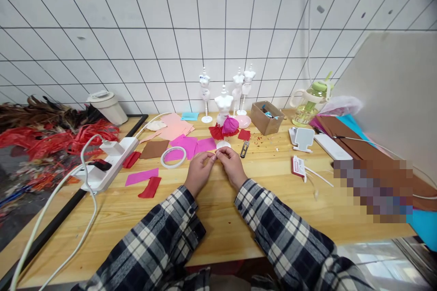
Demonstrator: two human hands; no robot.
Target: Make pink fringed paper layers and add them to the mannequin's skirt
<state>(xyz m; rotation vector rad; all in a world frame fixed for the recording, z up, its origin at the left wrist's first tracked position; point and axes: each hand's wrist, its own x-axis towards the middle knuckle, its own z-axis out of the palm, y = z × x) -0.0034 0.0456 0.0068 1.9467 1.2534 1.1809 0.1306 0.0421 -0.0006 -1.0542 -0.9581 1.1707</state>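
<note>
My left hand and my right hand meet fingertip to fingertip over the wooden table, both pinched closed. Whatever lies between the fingertips is too small to name. Just beyond them stands a small white mannequin with a red ruffled piece and a magenta pleated piece around its lower part. A roll of white tape lies left of my left hand, partly over magenta paper. Near my right hand are a small cutter and a red crinkled square.
More white mannequins stand by the wall. A cardboard box, a green-lidded bottle and a phone stand are to the right. A power strip with cables, red strips and a white cup sit left.
</note>
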